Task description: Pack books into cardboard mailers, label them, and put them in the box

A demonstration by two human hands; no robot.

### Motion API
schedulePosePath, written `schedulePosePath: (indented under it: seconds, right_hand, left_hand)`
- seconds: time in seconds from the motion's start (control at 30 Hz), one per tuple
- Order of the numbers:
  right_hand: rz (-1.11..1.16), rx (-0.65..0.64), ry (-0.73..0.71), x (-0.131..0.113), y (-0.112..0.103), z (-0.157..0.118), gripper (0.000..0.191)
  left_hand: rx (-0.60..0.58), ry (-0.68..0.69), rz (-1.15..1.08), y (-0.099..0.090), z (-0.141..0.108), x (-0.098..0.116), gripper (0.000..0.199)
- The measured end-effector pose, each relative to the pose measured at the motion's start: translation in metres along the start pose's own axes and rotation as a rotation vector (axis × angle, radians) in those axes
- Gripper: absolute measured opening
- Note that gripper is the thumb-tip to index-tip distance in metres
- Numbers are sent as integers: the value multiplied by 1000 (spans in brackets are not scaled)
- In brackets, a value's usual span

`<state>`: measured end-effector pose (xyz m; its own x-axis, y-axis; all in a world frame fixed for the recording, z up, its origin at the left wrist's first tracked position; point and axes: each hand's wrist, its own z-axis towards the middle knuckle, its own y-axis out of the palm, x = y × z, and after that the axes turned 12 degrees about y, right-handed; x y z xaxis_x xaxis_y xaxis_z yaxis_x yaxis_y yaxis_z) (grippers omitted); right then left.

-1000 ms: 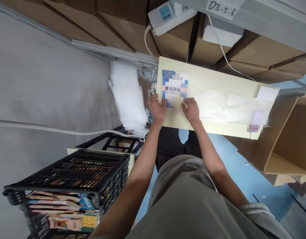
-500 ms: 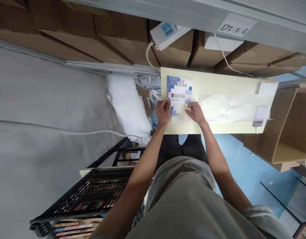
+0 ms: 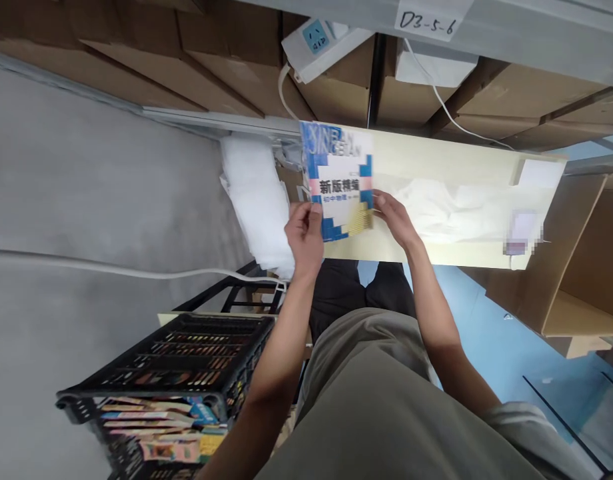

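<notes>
A blue and white book (image 3: 339,183) with large Chinese characters on its cover is held up over a pale yellow tabletop, tilted slightly. My left hand (image 3: 305,233) grips its lower left edge, thumb on the cover and fingers partly hidden behind. At the right edge, my right hand (image 3: 394,215) has its curled fingers against the book. Thin, whitish, crumpled sheets (image 3: 441,213) lie on the tabletop (image 3: 466,157), just right of that hand.
Brown cartons (image 3: 226,73) line the shelf behind, with a white power strip (image 3: 321,47) there. White packing sheets (image 3: 256,193) are stacked left of the table. A black crate (image 3: 206,360) of books stands lower left; an open carton (image 3: 561,267) stands right. A blurred-out object (image 3: 521,233) lies on the table's right end.
The book has come up off the tabletop and moved left, appearing larger and clearer. Both hands have moved with it, the right one from over the cover to its right edge.
</notes>
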<state>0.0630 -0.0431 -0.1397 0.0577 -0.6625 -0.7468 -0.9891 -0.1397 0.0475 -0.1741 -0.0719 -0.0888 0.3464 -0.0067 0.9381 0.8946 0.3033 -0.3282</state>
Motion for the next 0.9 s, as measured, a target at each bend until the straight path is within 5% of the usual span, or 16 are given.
schedulePosePath:
  seconds: [0.17, 0.3, 0.6, 0.8, 0.9]
  right_hand:
    - [24, 150, -30, 8, -38, -17, 60]
    - [-210, 318, 2, 32, -59, -9, 49]
    - [-449, 552, 105, 48, -41, 4, 29]
    - [-416, 583, 84, 47, -39, -4, 31]
    - [-399, 611, 76, 47, -34, -7, 29]
  left_hand:
    - [-200, -190, -88, 60, -34, -31, 44]
    - [-292, -239, 63, 83, -42, -53, 33]
    - [-530, -277, 333, 77, -28, -74, 18]
    - [-220, -179, 429, 58, -18, -86, 32]
    - [-259, -275, 426, 56, -6, -91, 26]
